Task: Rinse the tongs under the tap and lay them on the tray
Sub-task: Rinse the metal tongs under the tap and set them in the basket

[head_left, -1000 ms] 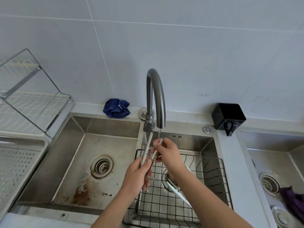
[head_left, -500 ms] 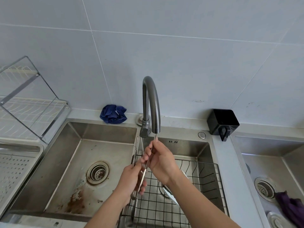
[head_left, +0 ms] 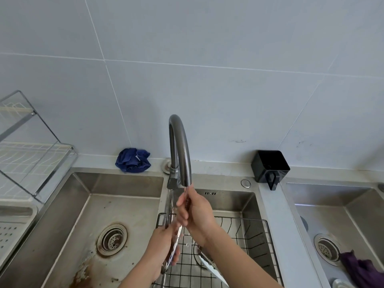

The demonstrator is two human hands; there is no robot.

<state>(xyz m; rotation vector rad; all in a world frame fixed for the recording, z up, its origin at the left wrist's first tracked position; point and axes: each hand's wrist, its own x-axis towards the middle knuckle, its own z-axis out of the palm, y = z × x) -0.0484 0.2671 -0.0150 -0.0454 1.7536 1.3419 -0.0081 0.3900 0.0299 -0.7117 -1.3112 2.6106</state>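
Tongs (head_left: 168, 213) stand nearly upright just under the tap (head_left: 179, 146), above the sink basin that holds the wire basket (head_left: 252, 235), and we hold them in both hands. Our left hand (head_left: 164, 244) grips the lower end with its fingers curled round it, while our right hand (head_left: 194, 213) pinches one arm just below the spout. The perforated tray (head_left: 9, 231) lies well apart at the left of the bench.

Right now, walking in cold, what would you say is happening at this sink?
A person is rinsing metal tongs under the tap. The left hand grips their lower end while the right hand holds one arm up near the spout, above the wire rack in the sink. The tray on the left has not received them yet.
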